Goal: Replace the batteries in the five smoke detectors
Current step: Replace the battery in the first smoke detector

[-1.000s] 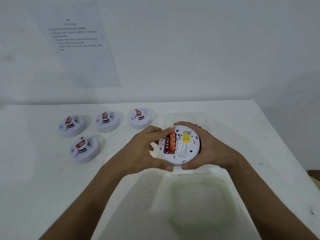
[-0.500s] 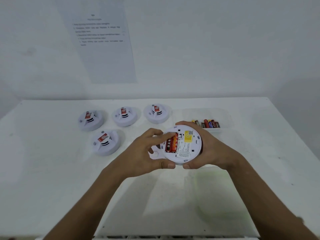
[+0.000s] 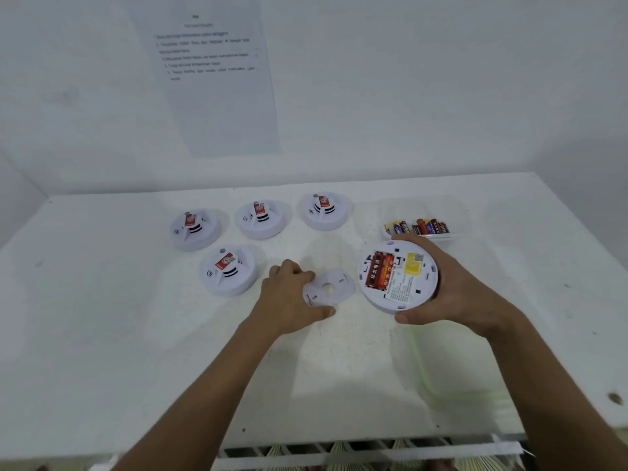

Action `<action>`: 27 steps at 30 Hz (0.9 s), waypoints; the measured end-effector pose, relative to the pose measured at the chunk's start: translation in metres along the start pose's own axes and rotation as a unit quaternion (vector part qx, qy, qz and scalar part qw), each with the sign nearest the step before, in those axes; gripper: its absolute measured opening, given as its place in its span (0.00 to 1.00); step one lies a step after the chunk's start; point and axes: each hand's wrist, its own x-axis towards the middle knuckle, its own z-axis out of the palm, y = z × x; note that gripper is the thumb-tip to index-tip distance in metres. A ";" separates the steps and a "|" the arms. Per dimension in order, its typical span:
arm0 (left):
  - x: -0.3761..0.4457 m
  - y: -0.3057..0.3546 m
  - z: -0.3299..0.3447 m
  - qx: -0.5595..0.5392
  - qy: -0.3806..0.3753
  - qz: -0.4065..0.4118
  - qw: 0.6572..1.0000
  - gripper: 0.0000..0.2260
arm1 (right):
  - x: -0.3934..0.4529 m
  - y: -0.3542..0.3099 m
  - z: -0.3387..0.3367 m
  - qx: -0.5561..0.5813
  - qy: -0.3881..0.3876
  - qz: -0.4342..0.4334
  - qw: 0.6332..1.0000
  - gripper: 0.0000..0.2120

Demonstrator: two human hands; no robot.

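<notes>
Gripping the round white plastic smoke detector point(image 3: 398, 276) by its rim, the right hand point(image 3: 452, 287) holds it underside up just above the white table point(image 3: 102, 334), fingers curled along the far edge and thumb on the near edge. Two red batteries point(image 3: 380, 274) sit side by side in its open compartment, next to a yellow sticker point(image 3: 414, 266). The left hand point(image 3: 289, 297) pinches the flat white plastic mounting plate point(image 3: 329, 287), thumb at its near edge and fingers bent over its left side; the plate seems to lie on or just over the table, though the view does not settle which.

Four more round white smoke detectors stand face up to the left: three in a far row point(image 3: 194, 228) point(image 3: 261, 219) point(image 3: 324, 211) and one nearer point(image 3: 228, 270). At far right a clear plastic tray point(image 3: 458, 212) holds a row of loose batteries point(image 3: 419, 227).

The table is scuffed and speckled with small dark marks, and it butts against a plain white wall point(image 3: 441, 79) where a printed paper sheet point(image 3: 210, 79) hangs. Near the right edge lies a pale translucent shape point(image 3: 452, 379), too blurred to identify.
</notes>
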 end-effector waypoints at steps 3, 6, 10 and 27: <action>0.007 -0.009 0.008 -0.002 0.012 0.036 0.999 0.22 | -0.002 -0.001 0.002 -0.008 0.001 0.000 1.000 0.47; 0.003 -0.010 0.006 -0.022 0.040 0.048 0.998 0.19 | -0.002 -0.001 0.005 -0.014 -0.002 0.003 1.000 0.47; -0.013 -0.003 -0.006 -0.075 0.106 0.034 0.991 0.22 | 0.001 -0.003 0.006 -0.026 -0.006 0.004 1.000 0.46; -0.027 0.050 -0.076 -0.163 0.115 0.228 0.953 0.28 | 0.039 -0.022 0.012 -0.062 -0.069 -0.045 0.995 0.44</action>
